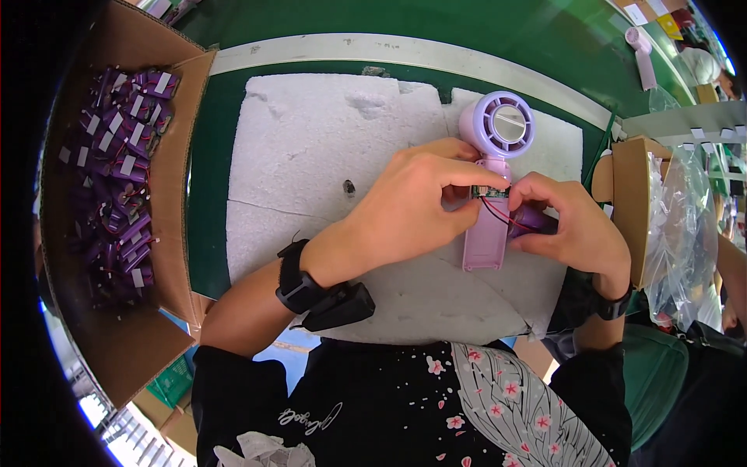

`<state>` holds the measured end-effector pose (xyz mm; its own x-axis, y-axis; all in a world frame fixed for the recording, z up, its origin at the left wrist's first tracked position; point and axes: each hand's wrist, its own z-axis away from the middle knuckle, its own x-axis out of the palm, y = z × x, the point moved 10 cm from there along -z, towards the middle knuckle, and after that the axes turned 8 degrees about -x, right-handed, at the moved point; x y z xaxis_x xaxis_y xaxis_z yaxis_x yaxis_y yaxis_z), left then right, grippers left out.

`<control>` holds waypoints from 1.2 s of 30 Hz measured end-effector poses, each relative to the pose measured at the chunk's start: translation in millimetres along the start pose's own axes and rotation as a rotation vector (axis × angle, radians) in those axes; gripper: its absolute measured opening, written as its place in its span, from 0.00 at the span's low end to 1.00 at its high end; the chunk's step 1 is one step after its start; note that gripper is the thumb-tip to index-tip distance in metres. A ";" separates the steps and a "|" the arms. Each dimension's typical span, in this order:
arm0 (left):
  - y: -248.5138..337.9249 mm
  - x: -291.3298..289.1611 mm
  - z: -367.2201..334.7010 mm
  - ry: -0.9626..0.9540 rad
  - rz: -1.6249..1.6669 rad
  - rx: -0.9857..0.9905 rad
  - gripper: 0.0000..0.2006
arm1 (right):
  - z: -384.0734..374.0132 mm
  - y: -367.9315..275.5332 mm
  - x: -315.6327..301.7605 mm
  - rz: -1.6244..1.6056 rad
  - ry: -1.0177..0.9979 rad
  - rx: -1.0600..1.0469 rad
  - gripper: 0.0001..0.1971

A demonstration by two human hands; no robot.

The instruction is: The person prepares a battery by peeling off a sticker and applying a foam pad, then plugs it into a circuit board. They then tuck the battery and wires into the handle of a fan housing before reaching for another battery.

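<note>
A lilac handheld fan lies on a white foam sheet, its round head pointing away from me. The fan's handle is uncovered, a hollow pink-lilac shell with a small green circuit board near the neck. My left hand is closed round the fan at the board, index finger and thumb on either side of it. Between the thumb and fingers of my right hand is a purple cylindrical battery, just right of the handle. Red and black wires run from the board towards the battery.
On the left stands a cardboard box with many purple wired batteries. Another carton with clear plastic bags is at the right. A second fan lies at the far right on the green surface, beyond a pale rail.
</note>
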<state>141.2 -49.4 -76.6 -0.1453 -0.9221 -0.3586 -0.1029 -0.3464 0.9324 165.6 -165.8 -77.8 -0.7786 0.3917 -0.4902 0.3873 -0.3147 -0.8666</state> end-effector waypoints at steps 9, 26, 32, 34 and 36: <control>-15.3 -12.3 -2.0 0.061 0.116 -0.162 0.16 | -1.2 14.4 3.6 -0.186 0.069 0.210 0.20; -25.0 -29.8 -8.4 0.127 0.196 -0.129 0.15 | -1.2 19.0 7.8 -0.957 -0.017 0.158 0.57; -19.9 -31.0 -8.0 0.144 0.102 -0.102 0.15 | -8.0 24.1 14.9 -1.128 0.110 0.090 0.61; -14.6 -31.8 -8.4 0.169 0.035 -0.040 0.15 | -8.7 25.0 9.7 -1.056 0.195 0.076 0.63; -11.9 -33.1 -7.5 0.182 0.002 -0.011 0.15 | -9.2 27.4 5.7 -1.021 0.235 0.069 0.65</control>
<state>154.6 -16.0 -75.5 0.0354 -0.9383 -0.3440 -0.0921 -0.3458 0.9338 176.3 -164.3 -105.2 -0.6012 0.6548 0.4580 -0.4341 0.2136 -0.8752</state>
